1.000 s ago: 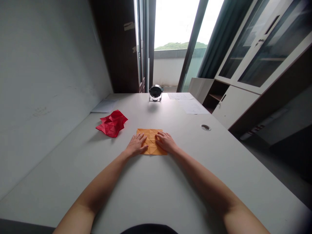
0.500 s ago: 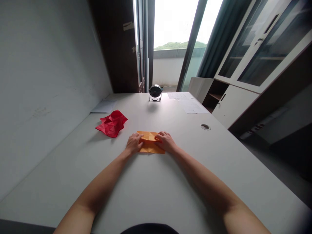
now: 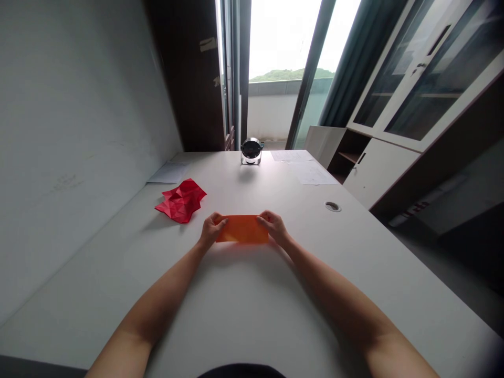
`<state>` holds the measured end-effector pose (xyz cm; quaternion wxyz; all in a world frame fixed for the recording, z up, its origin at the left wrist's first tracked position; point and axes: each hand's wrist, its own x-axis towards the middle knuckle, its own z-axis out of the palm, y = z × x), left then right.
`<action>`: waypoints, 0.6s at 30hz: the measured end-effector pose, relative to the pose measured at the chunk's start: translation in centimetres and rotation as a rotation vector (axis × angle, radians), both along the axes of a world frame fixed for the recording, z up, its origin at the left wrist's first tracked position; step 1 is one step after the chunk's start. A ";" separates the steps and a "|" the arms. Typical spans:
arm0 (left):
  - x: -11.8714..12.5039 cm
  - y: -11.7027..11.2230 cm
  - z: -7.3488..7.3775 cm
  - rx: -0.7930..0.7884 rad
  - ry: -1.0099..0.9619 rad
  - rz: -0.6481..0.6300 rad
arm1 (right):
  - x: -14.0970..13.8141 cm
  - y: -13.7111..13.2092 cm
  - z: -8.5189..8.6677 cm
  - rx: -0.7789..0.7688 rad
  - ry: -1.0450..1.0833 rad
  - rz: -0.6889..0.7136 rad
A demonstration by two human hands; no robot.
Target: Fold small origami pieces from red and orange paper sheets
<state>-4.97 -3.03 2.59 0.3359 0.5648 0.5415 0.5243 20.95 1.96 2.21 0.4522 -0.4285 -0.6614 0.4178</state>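
Note:
An orange sheet of paper point(image 3: 242, 230) is held up by its two ends, its broad face tilted toward me and its lower edge near the table. My left hand point(image 3: 211, 229) pinches its upper left corner, thumb on the near side. At the upper right corner my right hand point(image 3: 273, 226) grips it the same way. The fingers behind the sheet are partly hidden. To the left, apart from both hands, lies a creased red paper point(image 3: 181, 200) with pointed edges.
The white table point(image 3: 236, 310) runs along a wall on the left. A round black device on a metal stand point(image 3: 251, 151) is at the far edge. White papers point(image 3: 315, 172) lie far right, another sheet point(image 3: 168, 172) far left. A cable hole point(image 3: 333, 207) is on the right.
The orange paper was lying on the table with its creased, lighter face showing and both hands on it. Now it is raised and tilted, showing a smooth darker face, with the hands at its ends.

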 end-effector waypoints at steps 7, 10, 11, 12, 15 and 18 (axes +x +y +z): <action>0.2 0.3 -0.9 -0.091 -0.198 0.007 | -0.4 -0.4 0.4 -0.198 0.226 0.116; 0.1 0.6 -1.3 -0.089 -0.163 0.053 | -0.5 -0.5 0.4 -0.237 0.239 0.162; 0.1 0.7 -1.4 -0.087 -0.149 0.075 | -0.6 -0.6 0.3 -0.229 0.223 0.169; 0.1 0.7 -1.4 -0.084 -0.134 0.099 | -0.6 -0.5 0.2 -0.209 0.191 0.163; 0.2 0.5 -1.2 -0.064 -0.096 0.148 | -0.7 -0.4 -0.4 -0.091 0.011 0.068; 0.6 0.2 -0.9 -0.037 -0.080 0.148 | -1.0 -0.4 -0.8 0.036 -0.153 -0.025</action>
